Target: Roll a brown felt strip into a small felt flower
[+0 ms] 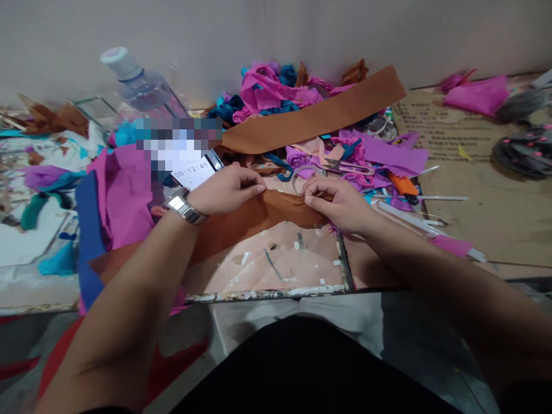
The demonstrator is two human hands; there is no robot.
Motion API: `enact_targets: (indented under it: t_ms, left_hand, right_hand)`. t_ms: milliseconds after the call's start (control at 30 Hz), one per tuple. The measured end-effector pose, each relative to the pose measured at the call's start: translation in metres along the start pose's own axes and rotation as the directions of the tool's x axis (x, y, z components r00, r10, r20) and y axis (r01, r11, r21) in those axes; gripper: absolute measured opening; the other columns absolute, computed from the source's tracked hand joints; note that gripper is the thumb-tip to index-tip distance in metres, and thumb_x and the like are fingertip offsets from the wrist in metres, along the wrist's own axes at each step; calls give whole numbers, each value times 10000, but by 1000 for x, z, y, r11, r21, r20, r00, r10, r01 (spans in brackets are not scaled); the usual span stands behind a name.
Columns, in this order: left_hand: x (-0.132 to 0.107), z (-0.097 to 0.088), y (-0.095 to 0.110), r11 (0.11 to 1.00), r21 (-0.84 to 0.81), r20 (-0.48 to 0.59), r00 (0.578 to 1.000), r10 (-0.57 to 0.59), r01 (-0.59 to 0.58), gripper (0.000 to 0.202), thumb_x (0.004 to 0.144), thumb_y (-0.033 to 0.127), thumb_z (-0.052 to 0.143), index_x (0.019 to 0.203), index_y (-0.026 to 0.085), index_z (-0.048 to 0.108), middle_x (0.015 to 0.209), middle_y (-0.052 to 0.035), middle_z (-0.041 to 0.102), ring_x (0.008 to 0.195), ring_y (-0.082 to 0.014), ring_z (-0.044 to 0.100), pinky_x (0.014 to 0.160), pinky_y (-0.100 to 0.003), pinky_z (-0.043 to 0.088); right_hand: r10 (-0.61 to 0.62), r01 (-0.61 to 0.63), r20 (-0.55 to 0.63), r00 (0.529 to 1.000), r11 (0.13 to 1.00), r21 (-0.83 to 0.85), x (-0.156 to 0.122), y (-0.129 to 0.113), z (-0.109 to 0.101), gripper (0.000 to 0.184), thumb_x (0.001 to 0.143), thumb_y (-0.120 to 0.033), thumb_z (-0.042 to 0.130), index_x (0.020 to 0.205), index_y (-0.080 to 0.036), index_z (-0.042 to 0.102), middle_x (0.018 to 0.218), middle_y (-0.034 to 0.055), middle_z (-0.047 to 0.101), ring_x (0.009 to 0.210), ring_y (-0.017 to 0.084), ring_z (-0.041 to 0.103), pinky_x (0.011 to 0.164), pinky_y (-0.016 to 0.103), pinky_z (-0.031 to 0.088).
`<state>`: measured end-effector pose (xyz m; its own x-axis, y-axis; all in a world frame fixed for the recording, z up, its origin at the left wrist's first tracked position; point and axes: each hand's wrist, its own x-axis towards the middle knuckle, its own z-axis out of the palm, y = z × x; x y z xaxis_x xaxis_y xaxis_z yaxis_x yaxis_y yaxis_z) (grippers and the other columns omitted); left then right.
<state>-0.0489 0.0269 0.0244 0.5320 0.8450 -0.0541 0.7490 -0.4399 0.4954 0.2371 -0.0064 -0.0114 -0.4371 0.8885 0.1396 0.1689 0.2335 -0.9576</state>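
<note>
- The light is moderate and cool, seemingly from above; the bare middle of the tabletop point(302, 253) is brightest.
- The grey wall point(328, 29) is evenly lit and duller.
- Soft shadows lie on the tabletop beneath both forearms point(142, 287).
- The phone screen point(185, 161) glows white, its digits legible; blocky pixelation covers the area around its upper left.
- The metal watch point(186, 207) catches small highlights.
- Below the tabletop everything is dim, and the black clothing point(302, 368) shows little detail.
- Wide-angle stretching and blur affect the edges, smearing the dark bundle point(526, 152) at right.
</note>
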Motion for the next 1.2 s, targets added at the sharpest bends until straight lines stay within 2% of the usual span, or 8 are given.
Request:
enact_targets:
  t_ms: [200, 267, 367, 500, 667, 767, 933, 1200]
  left_hand:
    - [-4, 12, 26, 976, -182, 13, 992, 126, -121, 434, 1009, 537, 577, 1210, 199, 761, 1075, -44, 796, 921, -203, 704, 830, -299, 486]
    - [-4, 18, 36, 959, -207, -9, 981, 196, -193, 400, 992, 527, 626, 1165, 201, 776, 1111, -47, 798, 971, -203, 720, 862, -289, 497]
    - [-5, 28, 44, 955, -199, 16, 974, 226, -218, 345, 995, 489, 635, 1093, 201, 797, 1012, -40, 806, 880, -182, 717, 803, -279, 493]
    - [-4, 35, 44, 964, -201, 57, 981, 187, -172, 328, 999, 456, 620, 986, 189, 810, 844, -31, 779, 725, -159, 664, 700, -275, 464]
    - [-4, 31, 42, 949, -266, 48, 981, 191, -171, 307, 991, 422, 628, 916, 174, 793, 832, -25, 766, 726, -150, 653, 700, -274, 456]
    - [-4, 29, 42, 943, -285, 63, 978, 199, -173, 318, 988, 427, 628, 880, 170, 781, 779, -14, 738, 684, -139, 620, 666, -267, 439]
    - [-4, 30, 40, 935, -322, 52, 984, 173, -147, 308, 977, 426, 643, 876, 167, 775, 751, 1, 728, 657, -124, 601, 640, -249, 430]
    - [-2, 32, 34, 941, -320, 100, 984, 149, -110, 326, 969, 457, 647, 888, 179, 799, 775, -13, 752, 674, -137, 626, 629, -248, 443]
  right_hand:
    - [-72, 76, 64, 995, 995, -69, 2, 7, 1, 115, 916, -161, 618, 807, -191, 636, 940, 18, 631, 886, 162, 591, 841, 308, 443]
    - [-106, 117, 106, 989, 988, -101, 1, 7, 2, 122, 929, -161, 607, 815, -196, 632, 945, 18, 636, 911, 167, 597, 868, 314, 448]
    - [-108, 125, 154, 982, 987, -104, 0, 6, 5, 136, 935, -165, 600, 806, -201, 623, 965, 24, 644, 906, 170, 612, 852, 313, 467]
    - [-109, 126, 161, 981, 987, -101, -2, 3, 7, 102, 926, -177, 623, 832, -208, 648, 998, 35, 668, 949, 184, 632, 887, 326, 484]
    - [-115, 125, 88, 989, 986, -110, -2, 1, 7, 115, 879, -155, 632, 774, -204, 639, 1021, 49, 691, 981, 203, 644, 905, 346, 481]
    - [-140, 145, 53, 989, 982, -122, -2, 0, 4, 75, 893, -180, 637, 856, -206, 697, 1069, 63, 714, 1033, 224, 654, 946, 375, 472]
    - [-128, 130, 19, 992, 981, -142, -2, 2, -2, 166, 920, -191, 591, 944, -202, 755, 992, 55, 732, 957, 216, 668, 893, 369, 479]
    - [-142, 157, 84, 986, 962, -222, -3, 0, 0, 56, 883, -181, 674, 864, -206, 720, 900, 33, 725, 836, 189, 652, 778, 323, 484]
